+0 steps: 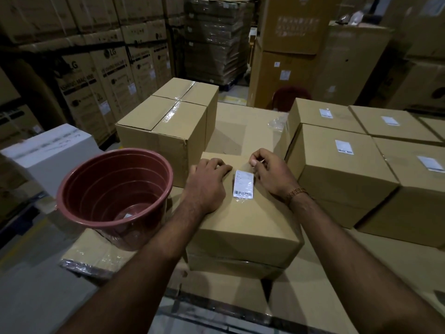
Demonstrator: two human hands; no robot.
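1. Warehouse stacks of printed cartons (96, 75) fill the upper part of the frame. The work sits on a broad flat cardboard surface (240, 124) at centre.
2. At lower centre stands a small brown cardboard box (245, 220). A white barcode label under clear film (243, 184) lies on its top face, between the two hands.
3. To the left of the label, the left hand (207, 179) rests on the box top with fingers lightly bent. Its grip is apart and holds nothing; it seems to steady the box.
4. Just above and right of the label, the right hand (269, 174) has its grip clamped, thumb against forefinger, on a small pale sliver (262, 161).
5. Labelling looks nearly done, since the label is placed. Smoothing it down and dropping the sliver probably remain. The labelled brown boxes (342, 169) at right look finished, while the taped brown box (163, 131) behind shows no label.
6. I cannot tell what the sliver is, and the label's print is unreadable. Pale scraps inside the reddish plastic tub (96, 184) at left are blurred.
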